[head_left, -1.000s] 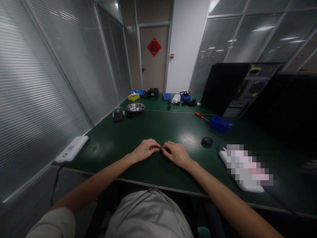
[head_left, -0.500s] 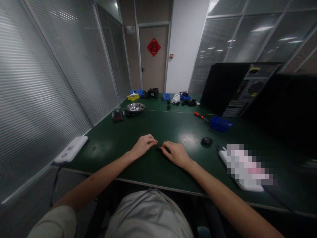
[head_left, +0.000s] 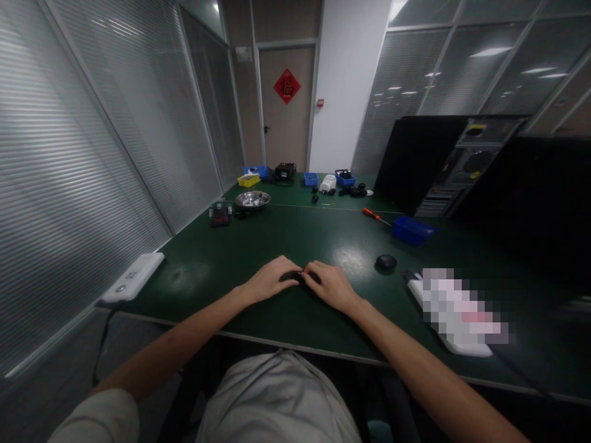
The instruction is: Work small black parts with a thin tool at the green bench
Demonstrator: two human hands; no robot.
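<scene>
My left hand (head_left: 271, 278) lies low over the green table with its fingers curled round one end of a small black object (head_left: 292, 275). On the other end, my right hand (head_left: 331, 285) pinches it between thumb and fingers. The fingertips of both hands nearly meet, and much of the object is hidden, so its kind is not clear. To the right of my right hand rests a rounded black piece (head_left: 386, 263) that looks like a computer mouse or its shell.
A red-handled screwdriver (head_left: 373, 215) points at a blue bin (head_left: 412, 231) on the right. White devices lie at the left edge (head_left: 133, 278) and right front (head_left: 466, 348). A metal dish (head_left: 252, 208) holds small parts. Further back are small bins (head_left: 311, 179) and a computer tower (head_left: 422, 160).
My left hand has moved right and slightly down, and has closed round the black object at my right hand. My right hand has stayed almost in place.
</scene>
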